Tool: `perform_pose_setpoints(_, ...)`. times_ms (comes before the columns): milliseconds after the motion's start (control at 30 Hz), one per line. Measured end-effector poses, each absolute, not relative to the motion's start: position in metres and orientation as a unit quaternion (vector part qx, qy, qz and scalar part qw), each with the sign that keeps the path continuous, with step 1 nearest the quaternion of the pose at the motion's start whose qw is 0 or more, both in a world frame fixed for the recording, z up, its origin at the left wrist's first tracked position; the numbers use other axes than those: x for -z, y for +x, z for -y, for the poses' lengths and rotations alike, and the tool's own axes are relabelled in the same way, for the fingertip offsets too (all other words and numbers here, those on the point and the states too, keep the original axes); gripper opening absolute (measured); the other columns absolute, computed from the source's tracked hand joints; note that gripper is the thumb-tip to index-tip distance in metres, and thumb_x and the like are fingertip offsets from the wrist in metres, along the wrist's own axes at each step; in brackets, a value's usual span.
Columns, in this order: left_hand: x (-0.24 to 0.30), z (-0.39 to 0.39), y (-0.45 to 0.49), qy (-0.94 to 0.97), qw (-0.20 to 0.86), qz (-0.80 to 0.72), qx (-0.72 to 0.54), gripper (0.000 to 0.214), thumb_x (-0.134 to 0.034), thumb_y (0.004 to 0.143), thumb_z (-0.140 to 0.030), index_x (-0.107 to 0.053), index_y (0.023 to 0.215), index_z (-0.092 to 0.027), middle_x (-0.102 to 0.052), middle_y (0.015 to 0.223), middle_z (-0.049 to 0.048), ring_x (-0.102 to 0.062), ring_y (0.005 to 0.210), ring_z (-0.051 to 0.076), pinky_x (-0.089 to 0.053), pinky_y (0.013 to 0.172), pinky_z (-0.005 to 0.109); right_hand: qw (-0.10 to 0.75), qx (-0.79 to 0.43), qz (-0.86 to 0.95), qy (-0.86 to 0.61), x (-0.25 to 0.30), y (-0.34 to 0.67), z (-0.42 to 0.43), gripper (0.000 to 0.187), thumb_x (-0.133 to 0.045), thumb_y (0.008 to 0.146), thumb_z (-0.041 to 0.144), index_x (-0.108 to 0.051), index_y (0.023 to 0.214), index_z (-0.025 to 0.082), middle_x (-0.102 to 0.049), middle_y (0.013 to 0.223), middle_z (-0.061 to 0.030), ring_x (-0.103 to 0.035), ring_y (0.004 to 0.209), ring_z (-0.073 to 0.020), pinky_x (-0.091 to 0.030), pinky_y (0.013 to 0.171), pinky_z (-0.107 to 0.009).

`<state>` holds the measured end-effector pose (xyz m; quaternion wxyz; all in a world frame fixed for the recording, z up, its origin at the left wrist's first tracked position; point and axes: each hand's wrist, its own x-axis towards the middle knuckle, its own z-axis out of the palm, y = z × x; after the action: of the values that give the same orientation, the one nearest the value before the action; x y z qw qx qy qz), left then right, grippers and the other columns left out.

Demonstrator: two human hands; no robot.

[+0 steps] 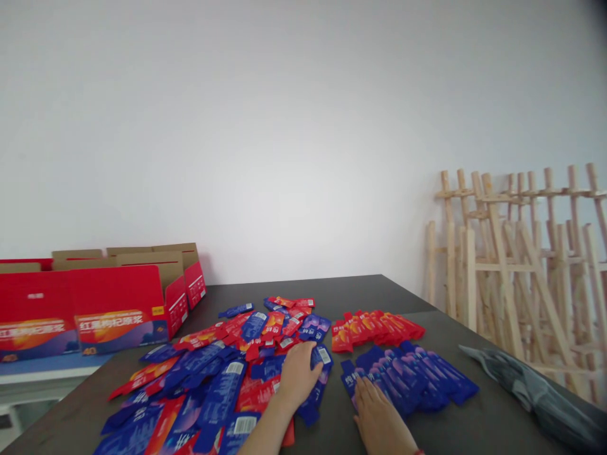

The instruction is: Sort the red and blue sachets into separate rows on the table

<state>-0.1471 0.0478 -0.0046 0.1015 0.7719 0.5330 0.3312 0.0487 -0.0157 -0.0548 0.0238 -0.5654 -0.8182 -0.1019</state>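
My left hand point(298, 374) is at the right edge of a loose pile of red and blue sachets. Its fingers and thumb curl around a blue sachet point(323, 358), partly hidden by the hand. My right hand point(378, 409) lies with fingers stretched out over the near end of an overlapping row of blue sachets point(403, 379). Behind that row, red sachets point(374, 328) are fanned out in a similar overlapping line. In the mixed pile, blue sachets point(220, 392) and red sachets point(258, 395) lie at many angles, some showing barcodes.
Open red cartons point(123, 303) with brown inner flaps stand at the left on a lower surface. The dark table point(308, 289) reaches back toward a white wall. A crumpled clear plastic bag point(540, 392) lies along the right edge; wooden easels point(502, 272) stand beyond it.
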Motion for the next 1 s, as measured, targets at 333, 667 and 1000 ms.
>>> perform_pose_setpoints(333,-0.001,-0.042,-0.144,0.827,-0.038,-0.531,-0.182,0.033,-0.05,0.071,-0.018,-0.063,0.101,-0.012,-0.067,0.103,0.0141,-0.058,0.103,0.025,-0.027,0.107,0.04,0.085,0.112,0.812,-0.566,0.04,0.071,0.013,0.049,-0.055,0.079,0.027,-0.057,0.124,0.008,-0.058,0.127,-0.0185,-0.052,0.117,-0.0331,-0.04,0.1,-0.049)
perform_pose_setpoints(667,-0.01,-0.04,-0.147,0.834,-0.037,-0.507,-0.215,0.03,-0.04,0.078,-0.007,-0.062,0.094,-0.018,-0.069,0.088,0.0072,-0.063,0.091,0.019,-0.03,0.103,0.039,0.131,-0.035,0.851,-0.507,-0.022,0.004,-0.041,0.056,-0.051,0.074,0.012,-0.05,0.13,0.013,-0.049,0.137,-0.0143,-0.043,0.127,-0.026,-0.03,0.105,-0.039)
perform_pose_setpoints(1000,-0.009,-0.055,-0.144,0.595,0.204,-0.5,-0.595,0.057,-0.048,0.083,-0.026,-0.032,0.136,-0.016,-0.038,0.143,0.013,-0.036,0.132,0.021,-0.031,0.108,0.037,0.29,-0.372,0.692,-0.547,-0.027,0.022,-0.043,0.037,-0.025,0.091,0.029,-0.059,0.101,0.017,-0.071,0.088,-0.0086,-0.068,0.07,-0.0163,-0.052,0.059,-0.026)
